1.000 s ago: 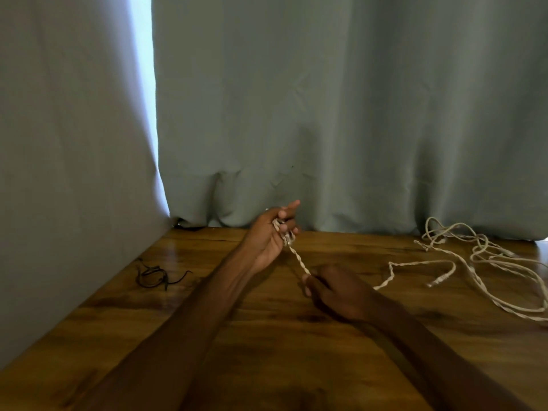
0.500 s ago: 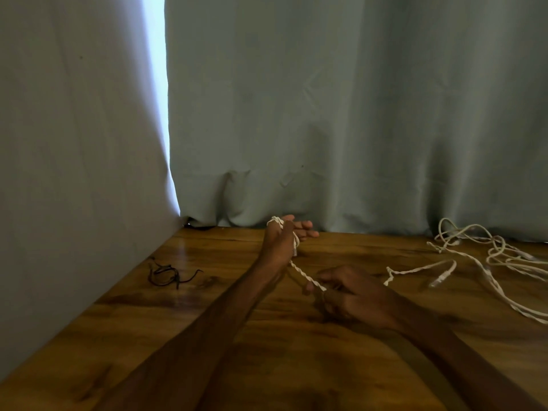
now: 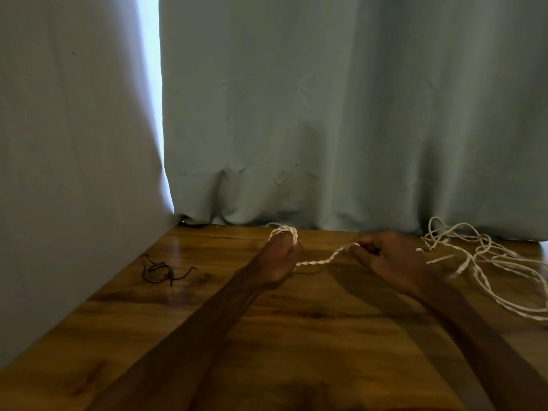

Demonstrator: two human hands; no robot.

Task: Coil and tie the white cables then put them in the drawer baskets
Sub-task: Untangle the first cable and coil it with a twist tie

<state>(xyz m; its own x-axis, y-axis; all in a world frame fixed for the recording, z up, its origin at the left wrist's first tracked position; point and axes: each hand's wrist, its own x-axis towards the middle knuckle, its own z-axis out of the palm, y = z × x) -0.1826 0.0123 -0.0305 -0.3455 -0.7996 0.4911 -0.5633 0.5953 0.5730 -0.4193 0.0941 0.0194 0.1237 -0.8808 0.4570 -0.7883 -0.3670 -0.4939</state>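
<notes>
White cable runs between two hands over the wooden table. The left hand grips turns looped over its fingers, and the right hand, at its three o'clock, pinches the strand. Coiling looks barely begun. The next wrap needs slack from the tangle further toward three o'clock, which may snag. A black cord lies at nine o'clock.

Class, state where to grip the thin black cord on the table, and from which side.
Probably pinch the thin black cord at its bunched loops, from above and the right: it lies flat on the table, with grey cloth close on its left.
</notes>
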